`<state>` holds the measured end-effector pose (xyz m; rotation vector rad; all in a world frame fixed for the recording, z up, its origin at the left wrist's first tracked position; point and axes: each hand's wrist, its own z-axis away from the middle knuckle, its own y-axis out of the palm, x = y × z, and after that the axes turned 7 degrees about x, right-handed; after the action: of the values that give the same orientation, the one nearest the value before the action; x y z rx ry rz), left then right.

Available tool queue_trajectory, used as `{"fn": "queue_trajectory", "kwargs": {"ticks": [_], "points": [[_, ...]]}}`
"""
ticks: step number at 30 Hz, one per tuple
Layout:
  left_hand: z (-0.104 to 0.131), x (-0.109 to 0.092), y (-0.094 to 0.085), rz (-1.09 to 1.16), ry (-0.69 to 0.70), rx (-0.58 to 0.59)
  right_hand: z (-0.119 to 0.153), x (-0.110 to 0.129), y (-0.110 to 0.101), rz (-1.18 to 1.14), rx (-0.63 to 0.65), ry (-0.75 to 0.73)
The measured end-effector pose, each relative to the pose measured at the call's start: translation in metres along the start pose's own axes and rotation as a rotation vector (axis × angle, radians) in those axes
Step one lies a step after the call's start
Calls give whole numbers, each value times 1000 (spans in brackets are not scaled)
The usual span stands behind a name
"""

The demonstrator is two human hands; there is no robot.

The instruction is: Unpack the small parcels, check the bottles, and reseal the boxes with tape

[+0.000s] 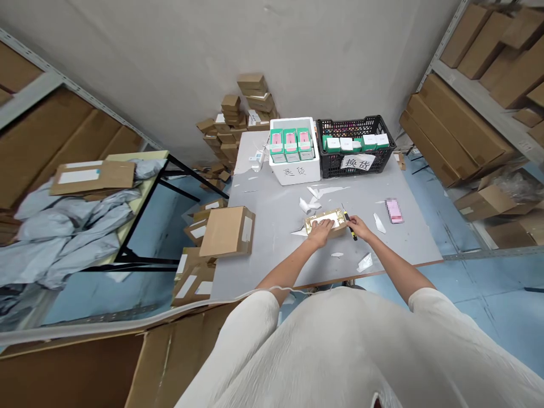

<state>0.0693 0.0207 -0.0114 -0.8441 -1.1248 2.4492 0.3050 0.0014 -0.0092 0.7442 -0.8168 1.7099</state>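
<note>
A small cardboard box (339, 229) with gold-coloured tape and a white label lies on the grey table near its front. My left hand (322, 231) rests on the top of this box at its left part, fingers stretched out flat. At the box's right end, my right hand (359, 226) is closed around a yellow and black utility knife (352, 228). The knife's blade end points away from me, beside the box's far right corner. Torn white scraps (312, 203) lie just behind the box.
At the table's back stand a white foam bin (295, 173) with green-and-pink boxes and a black plastic crate (325, 164) with green boxes. A larger carton (227, 231) sits on the left edge. A pink-screened phone (394, 211) lies right. Stacked cartons and shelves flank the table.
</note>
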Motion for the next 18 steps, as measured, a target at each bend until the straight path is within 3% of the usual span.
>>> {"fn": "queue_trajectory", "kwargs": {"ticks": [4, 7, 13, 18], "points": [[9, 1, -1, 4, -41, -58, 12, 6, 4, -92, 93, 98], [11, -3, 2, -19, -49, -70, 21, 12, -5, -65, 154, 119], [8, -6, 6, -37, -61, -77, 29, 16, -42, 278, 145, 73], [7, -4, 10, -68, -52, -95, 22, 12, -68, 549, 263, -27]]}}
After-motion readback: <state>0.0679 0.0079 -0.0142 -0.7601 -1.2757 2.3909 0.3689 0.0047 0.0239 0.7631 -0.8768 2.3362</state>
